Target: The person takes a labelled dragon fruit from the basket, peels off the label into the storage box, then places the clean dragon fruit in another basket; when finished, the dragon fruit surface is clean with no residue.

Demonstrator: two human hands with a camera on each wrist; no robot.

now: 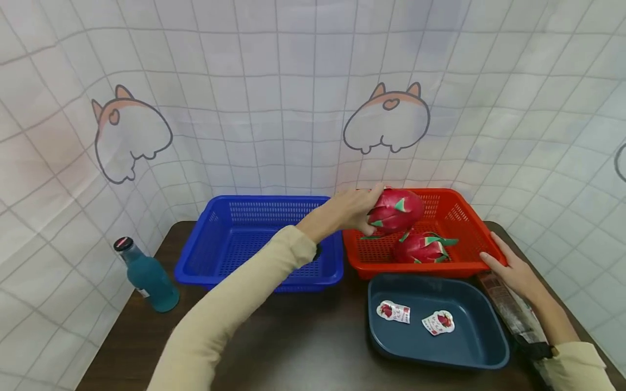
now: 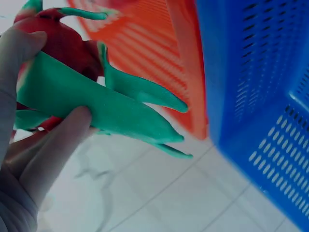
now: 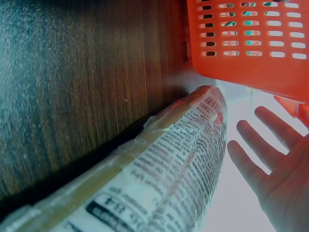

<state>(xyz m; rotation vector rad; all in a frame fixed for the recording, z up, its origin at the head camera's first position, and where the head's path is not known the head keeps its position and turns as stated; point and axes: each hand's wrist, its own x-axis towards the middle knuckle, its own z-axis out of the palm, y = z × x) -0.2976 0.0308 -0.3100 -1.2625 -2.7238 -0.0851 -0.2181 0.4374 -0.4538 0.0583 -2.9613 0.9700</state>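
Note:
My left hand (image 1: 353, 209) grips a red dragon fruit (image 1: 400, 209) with green-tipped scales, holding it above the left part of the red basket (image 1: 406, 267). Up close in the left wrist view, the thumb and fingers press on the fruit's green leaves (image 2: 91, 99). A second dragon fruit (image 1: 419, 250) lies inside the red basket under the held one. At the basket's front right corner is my right hand (image 1: 515, 274), its thumb by the rim. The right wrist view shows that hand's fingers (image 3: 260, 145) spread and fairly straight.
A blue basket (image 1: 195, 279) stands left of the red one. In front, a dark blue tray (image 1: 440, 355) holds two dragon-fruit-printed labels (image 1: 393, 311). A printed plastic package (image 3: 178, 159) lies under my right forearm. A teal bottle (image 1: 154, 282) stands far left.

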